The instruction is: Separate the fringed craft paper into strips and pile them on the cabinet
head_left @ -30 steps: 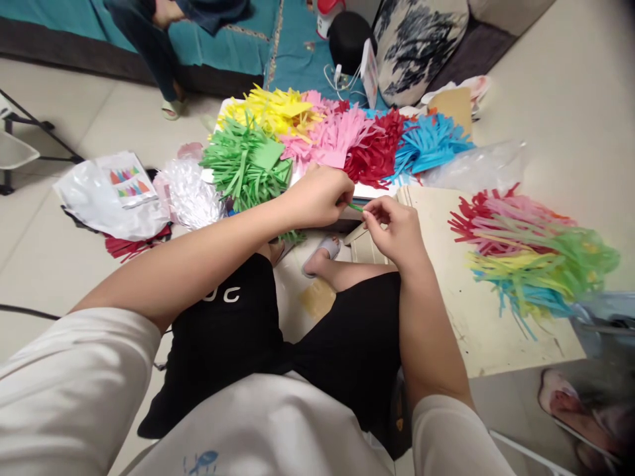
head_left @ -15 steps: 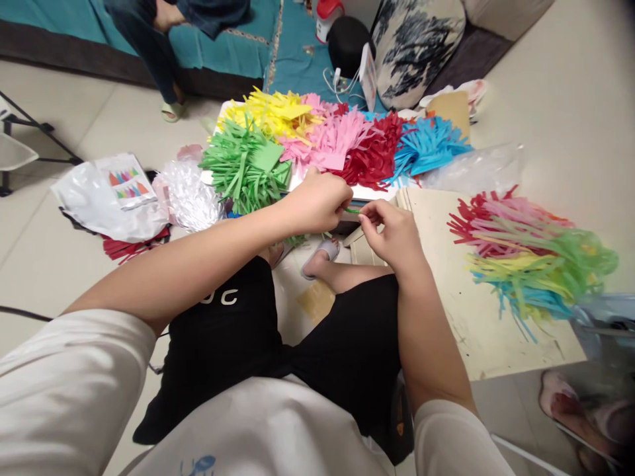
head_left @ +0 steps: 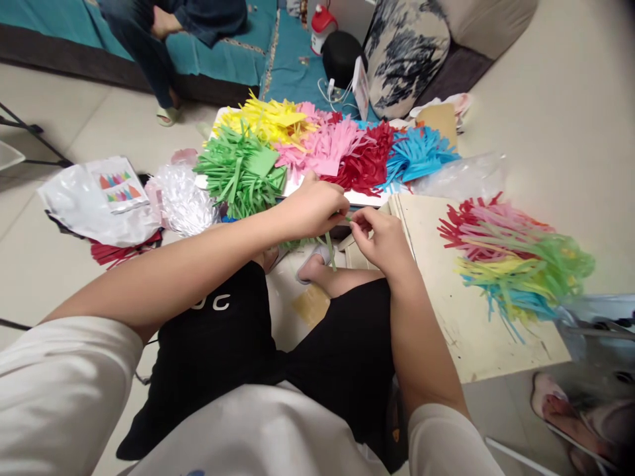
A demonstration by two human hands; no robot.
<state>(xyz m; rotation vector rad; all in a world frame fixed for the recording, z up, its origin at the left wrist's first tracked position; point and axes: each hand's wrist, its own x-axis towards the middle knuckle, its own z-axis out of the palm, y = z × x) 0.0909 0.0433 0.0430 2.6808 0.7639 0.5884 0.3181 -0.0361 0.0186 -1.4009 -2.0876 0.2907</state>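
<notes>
My left hand [head_left: 321, 206] is closed, pinching one end of a thin twisted green paper strip [head_left: 349, 219]. The fingertips of my right hand [head_left: 380, 239] close on its other end, very near the left. A pale green strand [head_left: 331, 251] hangs below my left hand. Just beyond the hands lie heaps of fringed paper: green [head_left: 241, 172], yellow [head_left: 270, 122], pink [head_left: 330, 147], dark red [head_left: 364, 162] and blue [head_left: 419, 155].
On the cream board [head_left: 431, 264] at right rests a bundle of multicoloured tassels [head_left: 506, 248]. Silver fringe [head_left: 181, 198] and a white plastic bag [head_left: 89, 205] lie at left. Another person's leg [head_left: 143, 53] shows by the teal sofa [head_left: 218, 66].
The hands have drawn slightly closer together, so less green strip shows between them. A pale green strand now hangs lower beneath my left hand. The view has shifted a little.
</notes>
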